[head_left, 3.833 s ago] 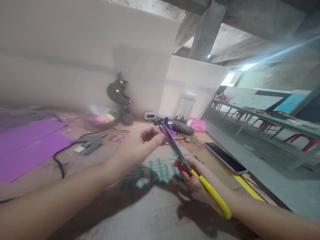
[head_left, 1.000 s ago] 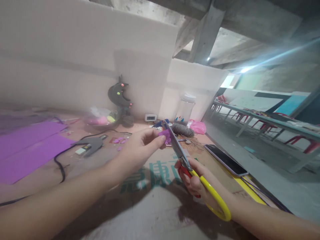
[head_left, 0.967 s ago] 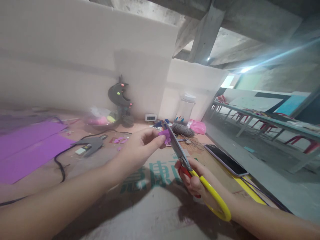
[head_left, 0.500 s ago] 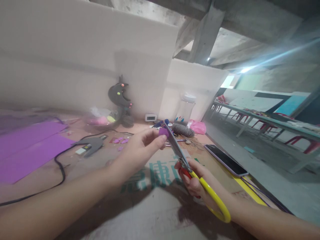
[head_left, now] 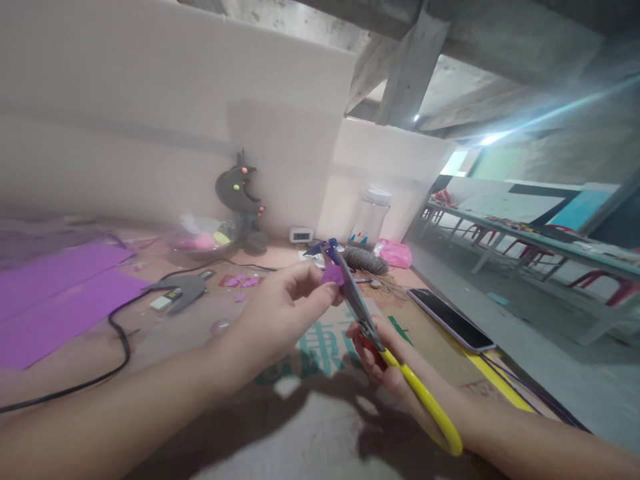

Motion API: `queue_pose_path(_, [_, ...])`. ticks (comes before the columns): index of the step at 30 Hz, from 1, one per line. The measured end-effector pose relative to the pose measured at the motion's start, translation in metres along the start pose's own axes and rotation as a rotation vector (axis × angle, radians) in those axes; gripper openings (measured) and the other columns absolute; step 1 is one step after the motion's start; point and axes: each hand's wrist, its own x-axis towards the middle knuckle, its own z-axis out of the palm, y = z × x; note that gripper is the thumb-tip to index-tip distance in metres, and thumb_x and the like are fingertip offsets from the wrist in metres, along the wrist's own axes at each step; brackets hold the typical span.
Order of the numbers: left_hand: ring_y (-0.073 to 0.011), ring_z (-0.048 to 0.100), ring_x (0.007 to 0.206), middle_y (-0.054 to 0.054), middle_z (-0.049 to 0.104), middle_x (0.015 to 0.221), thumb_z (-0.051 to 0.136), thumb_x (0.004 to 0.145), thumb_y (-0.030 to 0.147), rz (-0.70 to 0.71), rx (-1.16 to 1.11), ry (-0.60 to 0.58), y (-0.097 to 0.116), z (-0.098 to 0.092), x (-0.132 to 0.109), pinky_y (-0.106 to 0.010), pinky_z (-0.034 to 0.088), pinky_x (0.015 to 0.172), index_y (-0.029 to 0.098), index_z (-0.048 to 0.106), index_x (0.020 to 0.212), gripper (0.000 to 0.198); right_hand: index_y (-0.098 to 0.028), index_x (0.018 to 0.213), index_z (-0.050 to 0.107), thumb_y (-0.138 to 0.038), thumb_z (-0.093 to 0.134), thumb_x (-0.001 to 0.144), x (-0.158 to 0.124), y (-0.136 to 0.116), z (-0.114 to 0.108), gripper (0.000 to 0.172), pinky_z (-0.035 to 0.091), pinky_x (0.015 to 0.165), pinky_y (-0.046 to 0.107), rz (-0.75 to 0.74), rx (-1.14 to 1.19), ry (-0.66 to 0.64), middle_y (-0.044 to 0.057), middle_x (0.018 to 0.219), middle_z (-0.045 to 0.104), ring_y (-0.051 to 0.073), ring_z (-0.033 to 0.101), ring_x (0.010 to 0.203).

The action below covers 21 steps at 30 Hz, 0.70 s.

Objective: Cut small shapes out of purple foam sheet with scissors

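My left hand (head_left: 280, 310) pinches a small purple foam piece (head_left: 332, 274) between thumb and fingers, held up over the table. My right hand (head_left: 387, 363) grips a pair of scissors (head_left: 360, 307) with yellow and red handles. The grey blades point up and away, and they meet the purple piece at its right edge. Both forearms reach in from the bottom of the view.
A cardboard sheet with green print (head_left: 320, 347) covers the table. A glue gun (head_left: 183, 288) with a black cord lies left, beside purple foam sheets (head_left: 55, 300). A phone (head_left: 453, 319) lies right. A yarn ball (head_left: 365, 259), plastic jar (head_left: 373, 213), pink bag (head_left: 395, 252) and dark moon figure (head_left: 237, 190) stand behind.
Both hands have dropped slightly and the purple piece has turned a little in my left fingers. The scissors stay at the piece.
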Motion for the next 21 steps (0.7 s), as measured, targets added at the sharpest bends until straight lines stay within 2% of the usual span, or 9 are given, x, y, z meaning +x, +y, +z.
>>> queue_pose_path(5, [-0.014,0.066,0.083,0.001,0.07,0.083,0.063,0.092,0.036,-0.046,-0.015,-0.015,-0.002,0.004,-0.003,-0.024,0.051,0.077,0.019,0.065,0.083,0.019,-0.027,0.133,0.047,-0.074,0.049,0.091,0.003,-0.005,0.002,0.062,0.033,0.057,0.025,-0.053,0.012,-0.063,-0.001,0.086,0.038,0.013,0.03,0.067])
queue_pose_path(10, [-0.015,0.068,0.082,0.0,0.072,0.082,0.064,0.089,0.034,-0.067,-0.051,-0.022,0.001,0.005,-0.002,-0.025,0.053,0.077,0.019,0.066,0.082,0.017,-0.027,0.13,0.048,-0.077,0.05,0.089,0.005,-0.008,0.003,0.065,0.029,0.054,0.023,0.012,0.055,-0.055,-0.002,0.086,0.037,0.012,0.027,0.064])
queue_pose_path(15, [-0.0151,0.069,0.082,0.0,0.072,0.082,0.064,0.088,0.033,-0.064,-0.066,-0.035,0.0,0.006,-0.002,-0.025,0.054,0.077,0.018,0.067,0.082,0.016,-0.025,0.121,0.053,-0.078,0.055,0.085,0.004,-0.012,0.003,0.065,0.032,0.054,0.024,0.042,0.078,-0.024,-0.001,0.086,0.04,0.012,0.032,0.065])
queue_pose_path(21, [-0.0152,0.069,0.085,0.0,0.073,0.086,0.063,0.092,0.034,-0.071,-0.051,-0.031,-0.002,0.004,-0.001,-0.025,0.053,0.079,0.019,0.068,0.086,0.016,-0.024,0.122,0.055,-0.078,0.061,0.08,0.005,-0.011,0.002,0.068,0.033,0.052,0.024,0.076,0.103,0.013,-0.001,0.085,0.044,0.012,0.034,0.063])
